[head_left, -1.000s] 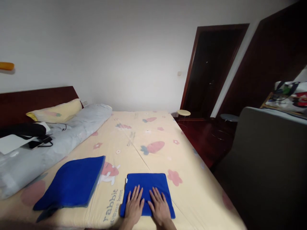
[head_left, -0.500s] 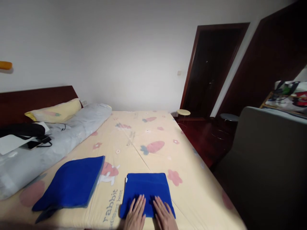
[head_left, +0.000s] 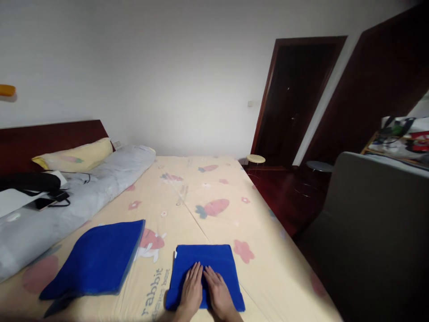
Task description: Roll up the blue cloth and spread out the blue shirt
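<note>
A blue cloth (head_left: pixel 204 252), folded into a near-square, lies on the bed at the bottom centre. My left hand (head_left: pixel 192 286) rests flat on its left half, fingers stretched out and lying side by side. Close beside it, my right hand (head_left: pixel 217 288) lies flat on the cloth too, fingers extended, their tips almost meeting the left ones. A small white tag (head_left: pixel 176 254) shows at the cloth's left edge. To the left lies a second blue cloth (head_left: pixel 100 259), spread loosely with one corner folded near the bed's front edge.
The bed has a cream sheet (head_left: pixel 187 197) printed with carrots and flowers. A grey quilt (head_left: pixel 100 188) runs along the left, with a phone (head_left: pixel 45 203) and black bag (head_left: pixel 30 182) on it. A dark grey panel (head_left: pixel 375 237) stands right; two stools (head_left: pixel 255 159) are beyond.
Both hands have slid forward and inward over the folded cloth, so they now lie nearly together at its middle. The cloths stay in place; the view has shifted slightly.
</note>
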Motion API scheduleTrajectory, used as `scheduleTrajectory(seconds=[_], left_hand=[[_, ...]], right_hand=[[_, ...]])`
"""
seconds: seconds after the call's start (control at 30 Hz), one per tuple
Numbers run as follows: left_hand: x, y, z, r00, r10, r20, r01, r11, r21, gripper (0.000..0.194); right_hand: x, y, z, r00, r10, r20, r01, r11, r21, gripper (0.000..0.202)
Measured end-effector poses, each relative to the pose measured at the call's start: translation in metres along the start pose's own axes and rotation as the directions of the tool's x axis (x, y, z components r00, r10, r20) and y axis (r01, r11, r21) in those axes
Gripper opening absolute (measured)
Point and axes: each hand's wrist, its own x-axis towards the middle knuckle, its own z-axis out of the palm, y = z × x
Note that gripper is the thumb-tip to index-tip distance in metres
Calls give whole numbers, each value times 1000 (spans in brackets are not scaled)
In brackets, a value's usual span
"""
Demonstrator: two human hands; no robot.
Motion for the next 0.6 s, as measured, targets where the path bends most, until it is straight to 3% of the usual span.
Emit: scheduleTrajectory(seconds=[0.07,0.17,0.27,0.4,0.5,0.6], left_hand=[[16,7,4,997,-55,57,56,998,-14,60],[24,-5,0,982,-175,68,176,984,-16,56],[21,-26,-7,934,-355,48,354,935,29,57],[23,-37,-9,875,-483,44,477,873,105,62],[25,-35,-12,891,-453,1,451,886,109,58],[16,-35,-24,973,-215,-82,222,971,91,54]], right_hand=[[19,-4,1,999,4,38,-5,1000,24,50],[27,15,1,989,140,-51,-143,988,-53,52],[24,42,5,929,311,-199,-339,933,-124,64],[24,57,13,874,390,-289,-444,883,-153,77],[25,53,12,854,393,-342,-465,870,-161,76],[13,49,3,888,255,-382,-344,920,-186,61]])
